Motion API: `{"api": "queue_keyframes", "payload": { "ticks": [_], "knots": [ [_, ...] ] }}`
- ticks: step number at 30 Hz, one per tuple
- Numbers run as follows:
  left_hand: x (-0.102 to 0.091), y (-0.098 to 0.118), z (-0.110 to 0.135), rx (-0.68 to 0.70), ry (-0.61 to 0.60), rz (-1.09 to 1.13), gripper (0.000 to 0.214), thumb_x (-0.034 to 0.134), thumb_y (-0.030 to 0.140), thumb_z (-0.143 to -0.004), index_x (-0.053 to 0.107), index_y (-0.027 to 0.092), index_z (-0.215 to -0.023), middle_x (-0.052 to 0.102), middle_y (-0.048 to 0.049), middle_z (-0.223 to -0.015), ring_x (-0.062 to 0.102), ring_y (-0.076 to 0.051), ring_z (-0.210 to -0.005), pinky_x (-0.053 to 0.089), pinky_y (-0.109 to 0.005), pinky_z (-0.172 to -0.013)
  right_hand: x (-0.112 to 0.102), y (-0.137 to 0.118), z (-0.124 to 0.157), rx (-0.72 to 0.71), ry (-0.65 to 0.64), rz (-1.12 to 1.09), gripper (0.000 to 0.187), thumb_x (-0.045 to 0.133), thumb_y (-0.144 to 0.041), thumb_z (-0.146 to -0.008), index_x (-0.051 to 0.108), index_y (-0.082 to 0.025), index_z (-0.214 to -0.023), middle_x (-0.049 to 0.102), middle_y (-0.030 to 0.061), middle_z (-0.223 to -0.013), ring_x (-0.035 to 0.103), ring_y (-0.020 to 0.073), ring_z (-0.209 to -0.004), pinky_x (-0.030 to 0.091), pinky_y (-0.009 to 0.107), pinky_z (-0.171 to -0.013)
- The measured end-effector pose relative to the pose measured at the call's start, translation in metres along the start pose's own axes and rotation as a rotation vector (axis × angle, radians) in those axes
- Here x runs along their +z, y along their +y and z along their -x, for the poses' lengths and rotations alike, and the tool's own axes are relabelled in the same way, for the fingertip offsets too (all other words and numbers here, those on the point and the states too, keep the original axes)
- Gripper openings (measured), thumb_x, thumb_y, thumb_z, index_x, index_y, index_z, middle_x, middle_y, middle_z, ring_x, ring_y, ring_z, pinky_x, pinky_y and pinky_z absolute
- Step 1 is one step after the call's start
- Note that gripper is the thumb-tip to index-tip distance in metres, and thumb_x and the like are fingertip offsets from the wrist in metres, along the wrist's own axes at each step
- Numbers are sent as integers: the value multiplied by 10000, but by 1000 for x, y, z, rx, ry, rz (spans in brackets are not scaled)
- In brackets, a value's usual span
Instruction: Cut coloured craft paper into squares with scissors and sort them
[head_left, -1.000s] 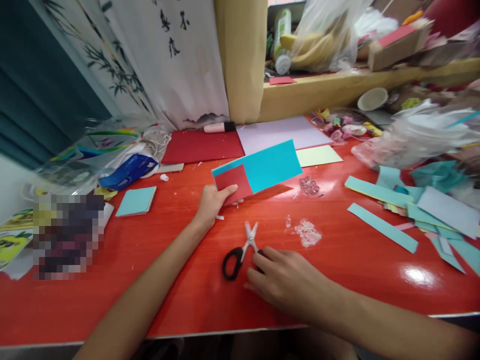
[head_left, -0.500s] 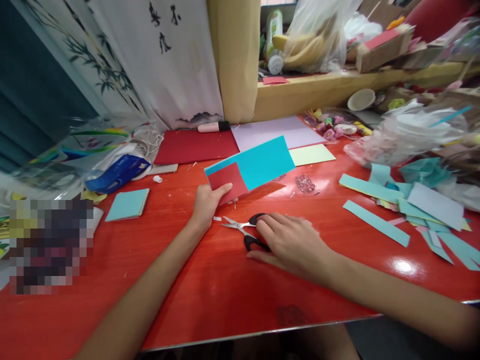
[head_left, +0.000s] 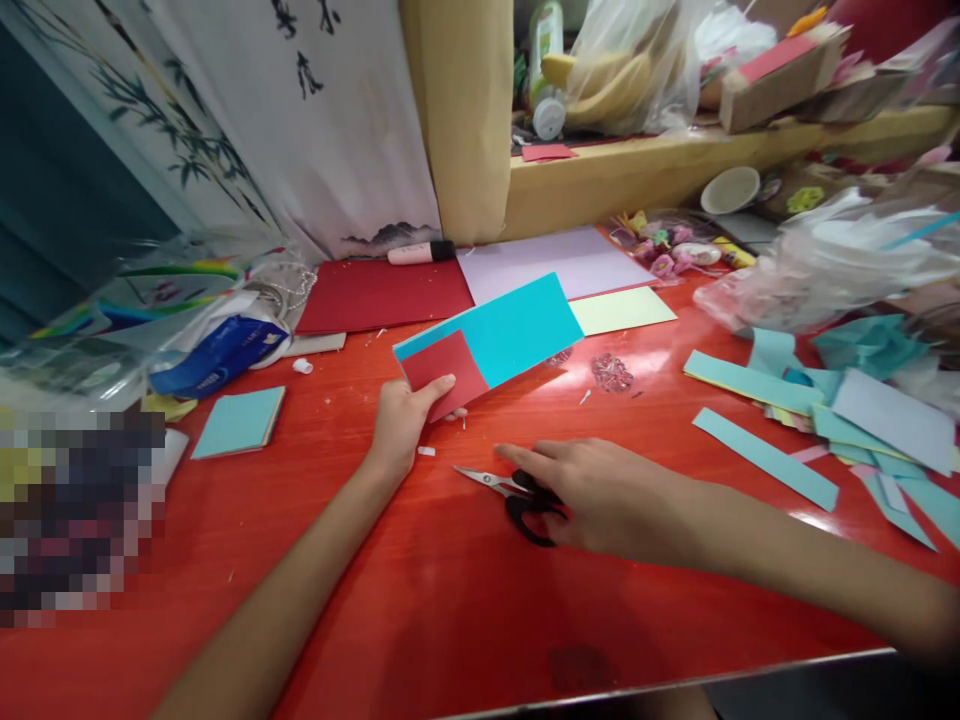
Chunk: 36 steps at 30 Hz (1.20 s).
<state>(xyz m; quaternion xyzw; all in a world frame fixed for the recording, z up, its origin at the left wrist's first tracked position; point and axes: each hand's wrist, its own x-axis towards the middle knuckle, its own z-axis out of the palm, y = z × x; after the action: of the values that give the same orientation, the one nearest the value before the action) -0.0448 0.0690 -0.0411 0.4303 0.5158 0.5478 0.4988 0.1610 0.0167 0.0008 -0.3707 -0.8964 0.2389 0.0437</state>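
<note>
My left hand (head_left: 401,420) pinches the lower left corner of a stack of paper, a blue sheet (head_left: 517,325) with a smaller red piece (head_left: 442,365) on top, tilted above the red table (head_left: 420,590). My right hand (head_left: 592,495) lies over the black handles of small scissors (head_left: 517,492) on the table. Its fingers curl around the handles. The blades are slightly apart and point left.
A small blue pad (head_left: 238,421) lies at the left beside plastic bags (head_left: 150,320). Dark red (head_left: 382,293), lilac (head_left: 555,262) and pale yellow (head_left: 622,309) sheets lie at the back. Blue paper strips and scraps (head_left: 825,410) cover the right side. A cluttered wooden shelf (head_left: 675,165) runs behind.
The scissors have turned from blades pointing away to blades pointing left. My right hand has closed over their handles. My left hand keeps hold of the paper stack.
</note>
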Motion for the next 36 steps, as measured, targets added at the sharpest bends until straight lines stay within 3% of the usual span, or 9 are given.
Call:
{"api": "queue_keyframes", "payload": {
  "ticks": [3,5,9,13,16,20,24,28,36],
  "knots": [
    [-1,1,0,12,14,-22,237,688,314,-695,661,94,-612,655,-60,-525,623,-152,-487,524,-227,-526,4,8,2,57,-61,-533,434,577,-201,-767,536,-186,-1199,616,30,-856,574,129,-718,446,236,-600],
    [-1,1,1,24,34,-24,246,683,316,-702,657,100,-589,659,-59,-528,618,-146,-482,519,-223,-527,9,17,1,71,-37,-880,484,574,-193,-767,495,-191,-1245,589,27,-907,573,122,-775,474,238,-641],
    [1,5,7,60,90,-27,247,683,321,-708,659,106,-590,657,-54,-522,612,-146,-472,518,-231,-519,12,34,-1,193,64,-1200,526,667,-249,-730,502,-212,-1228,533,5,-857,528,85,-685,432,182,-511],
    [9,11,17,64,108,12,218,694,330,-695,665,118,-651,668,-41,-571,631,-171,-508,528,-262,-509,4,43,1,191,70,-1202,379,678,-368,-739,611,-160,-1049,498,-22,-671,424,41,-506,277,166,-391],
    [14,17,24,126,141,88,152,713,296,-676,683,165,-748,698,-17,-691,664,-185,-632,547,-273,-564,-2,46,4,115,29,-1135,449,664,-452,-731,638,-156,-1067,516,-1,-716,471,58,-550,312,180,-429],
    [16,22,26,221,158,136,83,743,234,-650,686,214,-707,694,27,-741,647,-146,-693,541,-241,-635,-5,45,8,188,-79,-1032,548,647,-474,-746,594,-169,-1199,532,28,-775,485,85,-607,336,183,-427],
    [18,21,28,202,128,104,64,741,227,-659,680,218,-675,681,35,-705,632,-142,-670,523,-235,-617,-5,39,8,235,-26,-1027,622,653,-498,-730,564,-156,-1242,524,35,-787,469,90,-613,334,173,-393],
    [23,15,34,143,84,60,90,732,259,-673,675,200,-635,662,33,-645,598,-125,-573,489,-223,-532,-2,37,7,205,68,-1014,645,642,-531,-719,573,-136,-1224,553,40,-804,502,98,-652,415,190,-486],
    [30,9,39,159,62,121,109,720,274,-686,695,179,-733,696,-2,-783,634,-163,-718,519,-257,-633,-1,39,8,184,90,-1001,614,626,-526,-733,578,-133,-1203,570,39,-849,506,112,-703,459,246,-683]
  ]
}}
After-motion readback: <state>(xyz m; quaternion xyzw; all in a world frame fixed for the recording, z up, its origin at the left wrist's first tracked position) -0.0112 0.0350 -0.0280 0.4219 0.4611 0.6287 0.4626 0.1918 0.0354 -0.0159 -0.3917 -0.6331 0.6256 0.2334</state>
